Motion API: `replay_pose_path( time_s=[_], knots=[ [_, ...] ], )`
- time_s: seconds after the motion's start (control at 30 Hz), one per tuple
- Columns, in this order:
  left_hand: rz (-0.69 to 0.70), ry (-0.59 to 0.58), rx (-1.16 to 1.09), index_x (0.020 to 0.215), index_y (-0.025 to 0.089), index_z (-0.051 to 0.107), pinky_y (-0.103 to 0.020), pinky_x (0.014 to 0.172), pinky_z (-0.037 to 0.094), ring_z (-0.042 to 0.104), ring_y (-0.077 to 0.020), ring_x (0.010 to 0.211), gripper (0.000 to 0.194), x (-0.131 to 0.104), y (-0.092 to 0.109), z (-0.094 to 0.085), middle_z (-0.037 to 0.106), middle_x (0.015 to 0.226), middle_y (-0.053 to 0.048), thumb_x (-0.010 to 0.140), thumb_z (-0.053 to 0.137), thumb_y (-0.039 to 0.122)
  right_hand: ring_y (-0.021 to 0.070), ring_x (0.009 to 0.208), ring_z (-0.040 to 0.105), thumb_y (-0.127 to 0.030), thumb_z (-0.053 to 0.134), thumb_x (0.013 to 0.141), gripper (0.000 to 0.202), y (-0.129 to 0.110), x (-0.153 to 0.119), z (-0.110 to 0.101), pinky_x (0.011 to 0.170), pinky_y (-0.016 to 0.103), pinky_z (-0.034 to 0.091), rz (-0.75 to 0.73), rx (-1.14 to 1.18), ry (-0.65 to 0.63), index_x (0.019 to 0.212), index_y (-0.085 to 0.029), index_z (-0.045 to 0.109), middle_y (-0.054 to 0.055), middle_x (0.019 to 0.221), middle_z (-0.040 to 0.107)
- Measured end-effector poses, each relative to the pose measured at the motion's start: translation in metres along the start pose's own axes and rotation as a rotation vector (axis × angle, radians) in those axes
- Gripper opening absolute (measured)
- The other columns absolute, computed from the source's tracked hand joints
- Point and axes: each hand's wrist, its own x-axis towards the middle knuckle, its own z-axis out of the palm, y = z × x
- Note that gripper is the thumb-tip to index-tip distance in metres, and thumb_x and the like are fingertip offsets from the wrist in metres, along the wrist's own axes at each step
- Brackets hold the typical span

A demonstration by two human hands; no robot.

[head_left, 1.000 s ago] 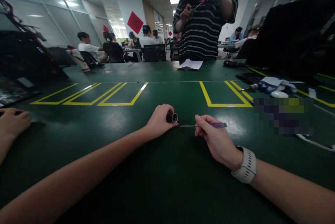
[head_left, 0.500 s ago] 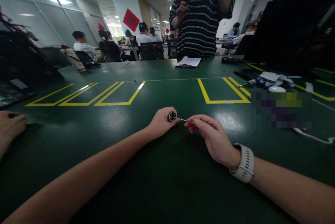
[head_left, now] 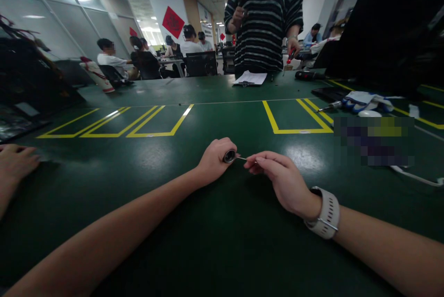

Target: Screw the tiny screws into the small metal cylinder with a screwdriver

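We had the dark cylinder (head_left: 229,156) just above mid-table, its round open end towards us, our left hand (head_left: 212,160) clamped around it. Our right hand (head_left: 279,179) pinched a thin metal shaft (head_left: 241,158) that met the cylinder's rim, contact unclear. Green tabletop (head_left: 222,237) stretched from us past yellow tape (head_left: 303,132) to its far edge, where a co-worker (head_left: 262,33) stood.

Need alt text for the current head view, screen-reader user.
The wearer's left hand holds a dark, hollow cylinder over a green table; the right hand holds a thin metal shaft pointed at it. Across the table stands a person in a striped top.
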Motion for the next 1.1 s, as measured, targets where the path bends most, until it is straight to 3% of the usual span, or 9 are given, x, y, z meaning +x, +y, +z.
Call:
replay_pose_path(
  time_s=[0.13,0.23,0.4,0.57,0.87,1.1],
  knots=[
    [-0.011,0.011,-0.103,0.071,0.017,0.048,-0.026,0.064,0.037,0.049,-0.0126,0.068,0.014,0.0000,0.0001,0.0006,0.050,0.072,0.001,0.082,0.053,0.024,0.0155,0.074,0.059,-0.025,0.054,0.080,0.017,0.0008,0.0030,-0.0025,0.069,0.032,0.045,0.111,0.183,-0.001,0.081,-0.017,0.069,0.005,0.082,0.068],
    [-0.008,0.021,-0.134,0.071,0.017,0.048,-0.026,0.063,0.037,0.048,-0.0124,0.067,0.015,0.0001,0.0003,0.0009,0.050,0.071,0.001,0.082,0.053,0.025,0.0156,0.075,0.059,-0.026,0.053,0.081,0.017,0.0018,0.0028,-0.0022,0.068,0.031,0.045,0.107,0.202,-0.008,0.082,-0.017,0.068,0.005,0.083,0.067],
    [-0.052,0.028,-0.024,0.072,0.017,0.049,-0.027,0.065,0.036,0.049,-0.0134,0.069,0.012,-0.0008,-0.0009,0.0018,0.052,0.073,0.000,0.081,0.053,0.022,0.0173,0.078,0.059,-0.029,0.054,0.082,0.017,0.0029,-0.0028,0.0015,0.069,0.033,0.046,-0.030,0.001,0.053,0.081,-0.019,0.068,0.004,0.081,0.067],
    [-0.022,-0.004,0.109,0.072,0.017,0.051,-0.028,0.066,0.034,0.050,-0.0137,0.069,0.009,-0.0017,-0.0007,0.0025,0.053,0.072,0.000,0.082,0.051,0.017,0.0172,0.080,0.059,-0.029,0.054,0.082,0.018,0.0015,-0.0064,0.0044,0.073,0.034,0.045,-0.084,-0.194,0.009,0.083,-0.019,0.068,0.003,0.082,0.067],
    [-0.008,-0.012,-0.032,0.071,0.017,0.050,-0.027,0.065,0.036,0.049,-0.0126,0.068,0.011,-0.0018,-0.0001,0.0011,0.052,0.071,0.001,0.081,0.054,0.021,0.0159,0.071,0.058,-0.026,0.055,0.078,0.016,0.0048,-0.0002,0.0000,0.066,0.032,0.044,0.079,0.122,0.024,0.078,-0.017,0.069,0.005,0.078,0.067],
    [-0.025,0.006,-0.156,0.070,0.017,0.049,-0.025,0.062,0.038,0.049,-0.0121,0.066,0.014,-0.0015,0.0005,0.0005,0.051,0.071,0.001,0.080,0.055,0.024,0.0166,0.073,0.058,-0.029,0.055,0.079,0.017,0.0020,-0.0011,0.0014,0.066,0.032,0.044,0.078,0.137,0.015,0.079,-0.018,0.067,0.005,0.079,0.066]
  ],
)
